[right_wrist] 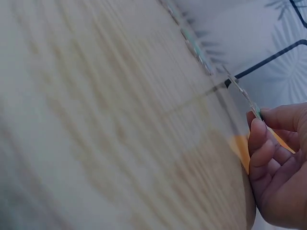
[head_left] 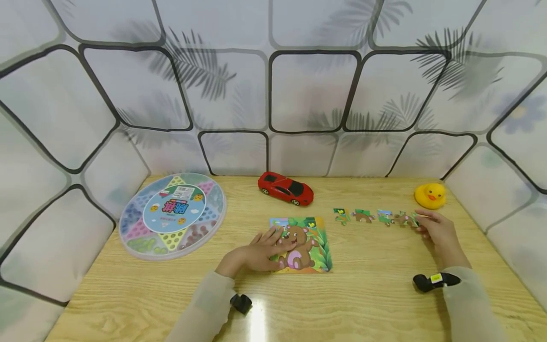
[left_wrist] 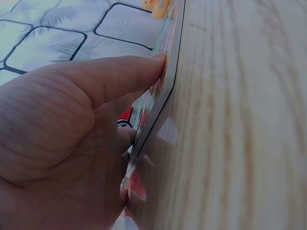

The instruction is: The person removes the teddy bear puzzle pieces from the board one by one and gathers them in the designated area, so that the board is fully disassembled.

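A square bear jigsaw board (head_left: 307, 247) lies flat on the wooden table at the centre. My left hand (head_left: 267, 244) rests on its left part with straight fingers; in the left wrist view the thumb (left_wrist: 144, 67) presses the board's edge (left_wrist: 165, 93). To the right, several loose puzzle pieces (head_left: 363, 216) lie in a row. My right hand (head_left: 424, 223) pinches the rightmost piece (head_left: 413, 218) at the row's end. The right wrist view shows that thin piece (right_wrist: 242, 93) edge-on, tilted up off the table between the fingertips (right_wrist: 256, 127).
A red toy car (head_left: 285, 188) stands behind the board. A yellow rubber duck (head_left: 429, 195) sits at the back right, just behind my right hand. A round Chinese checkers case (head_left: 173, 214) lies at the left. Patterned walls enclose the table on three sides.
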Motion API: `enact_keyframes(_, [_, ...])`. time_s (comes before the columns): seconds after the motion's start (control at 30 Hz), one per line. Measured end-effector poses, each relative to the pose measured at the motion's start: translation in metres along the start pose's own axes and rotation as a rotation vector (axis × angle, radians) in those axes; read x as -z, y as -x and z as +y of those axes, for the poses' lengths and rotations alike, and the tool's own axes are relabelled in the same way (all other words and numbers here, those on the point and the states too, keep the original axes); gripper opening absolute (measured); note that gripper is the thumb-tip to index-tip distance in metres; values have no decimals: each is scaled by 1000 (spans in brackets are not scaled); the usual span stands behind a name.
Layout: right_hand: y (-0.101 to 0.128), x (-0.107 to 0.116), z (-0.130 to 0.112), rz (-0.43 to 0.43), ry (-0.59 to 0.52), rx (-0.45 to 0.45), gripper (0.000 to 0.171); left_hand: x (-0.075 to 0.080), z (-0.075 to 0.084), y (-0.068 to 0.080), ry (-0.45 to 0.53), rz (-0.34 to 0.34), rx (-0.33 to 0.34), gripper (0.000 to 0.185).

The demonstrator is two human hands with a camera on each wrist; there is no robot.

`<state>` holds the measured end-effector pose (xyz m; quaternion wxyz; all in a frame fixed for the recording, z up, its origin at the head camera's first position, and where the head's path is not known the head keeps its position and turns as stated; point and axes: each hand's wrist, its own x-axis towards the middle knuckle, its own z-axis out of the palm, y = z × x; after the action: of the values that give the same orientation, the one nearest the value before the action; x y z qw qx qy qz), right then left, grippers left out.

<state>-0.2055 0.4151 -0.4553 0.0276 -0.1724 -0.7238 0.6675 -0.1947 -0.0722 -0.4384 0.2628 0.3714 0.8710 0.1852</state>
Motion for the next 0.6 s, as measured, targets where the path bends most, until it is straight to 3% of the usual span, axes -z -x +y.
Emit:
enact_keyframes(0.37, [-6, 3, 0, 24, 125, -21, 23, -1, -1, -1, -2, -2, 2, 57])
enact_keyframes(0.6, [-8, 3, 1, 31, 80, -30, 13, -1, -2, -2, -9, -1, 8, 57])
